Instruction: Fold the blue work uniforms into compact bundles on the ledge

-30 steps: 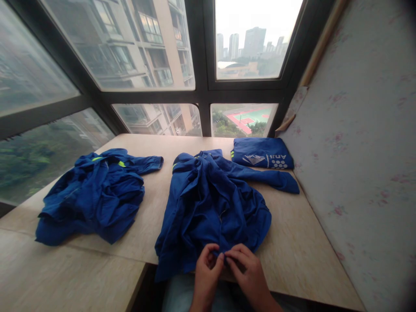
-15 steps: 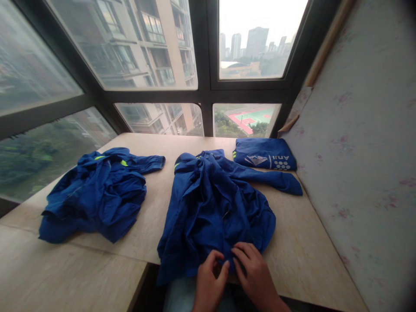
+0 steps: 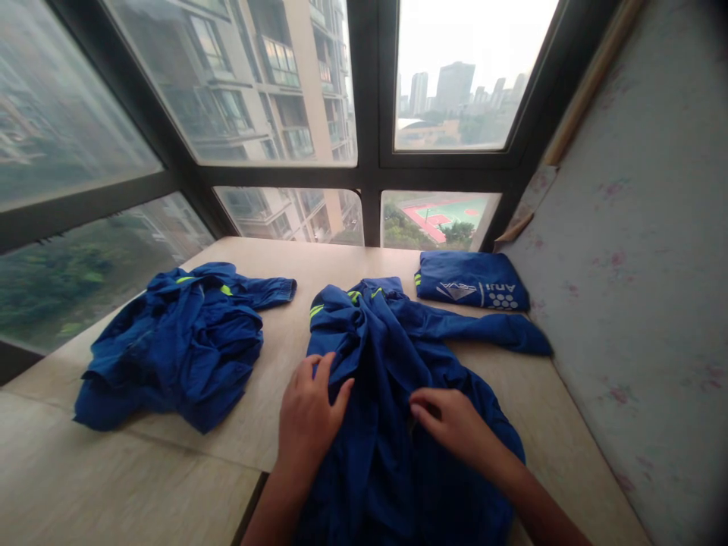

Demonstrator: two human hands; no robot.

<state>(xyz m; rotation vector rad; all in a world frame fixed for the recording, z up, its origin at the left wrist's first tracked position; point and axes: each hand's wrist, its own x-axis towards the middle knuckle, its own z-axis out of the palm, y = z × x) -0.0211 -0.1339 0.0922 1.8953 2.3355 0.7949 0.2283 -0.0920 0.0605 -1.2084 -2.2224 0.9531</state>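
Note:
A blue jacket with yellow-green stripes lies spread and wrinkled in front of me, one sleeve stretched to the right. My left hand rests on its left side, thumb and fingers apart, holding nothing. On the middle of the jacket, my right hand has its thumb and index finger pinched together at the front fabric. The lower part of the jacket reaches down to the bottom of the view, between my forearms.
A second crumpled blue jacket lies on the left of the pale tabletop. At the back right sits a folded blue garment with white print. Windows stand behind, and a flowered wall on the right.
Both hands have moved up the jacket from its lower hem, and my left hand has spread and shifted left. The jacket's lower part now extends nearer to me. The view has shifted slightly.

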